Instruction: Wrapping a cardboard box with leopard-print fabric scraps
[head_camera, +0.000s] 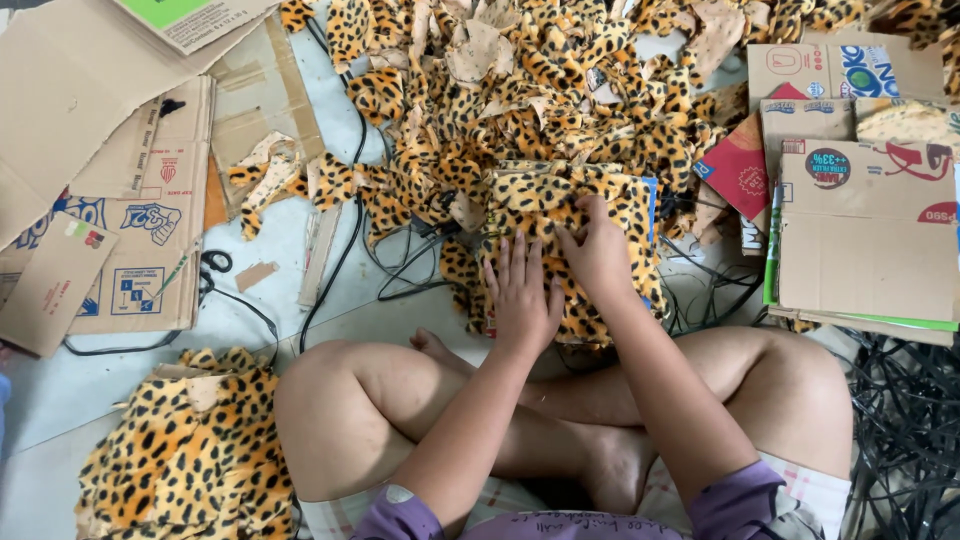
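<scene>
I sit cross-legged on the floor. A stack of leopard-print fabric pieces (545, 205) lies in front of my knees. My left hand (522, 295) presses flat on the near part of the stack, fingers spread. On the top piece just to the right, my right hand (598, 250) rests with its fingers curled at the fabric. Whether it pinches the fabric I cannot tell. Beyond the stack spreads a big loose heap of leopard-print scraps (520, 70).
Flattened cardboard boxes (110, 230) lie at the left and more cardboard boxes (865, 230) at the right. Black cables (340, 250) run across the floor, with a tangle of black straps (910, 430) at the right. Another leopard-print pile (190, 450) sits by my left knee.
</scene>
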